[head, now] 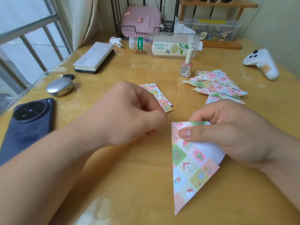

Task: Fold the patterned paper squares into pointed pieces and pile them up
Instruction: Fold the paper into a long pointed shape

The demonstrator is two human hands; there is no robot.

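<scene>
Your right hand (230, 137) pinches the folded triangle (190, 163) at five o'clock to hold its crease; your blurred left hand (129, 114) curls, whether on anything is unclear

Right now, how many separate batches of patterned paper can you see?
3. A flat stack partly behind the left hand; a pile of pointed pieces right of the nail polish bottle; one folded triangle pinched by the right hand. Sheets may be hidden underneath.

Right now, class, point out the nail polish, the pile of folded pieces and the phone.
nail polish (186, 67): head view, on its pink glass body.
pile of folded pieces (217, 85): head view, on the top piece.
phone (27, 132): head view, middle of its dark back.
</scene>
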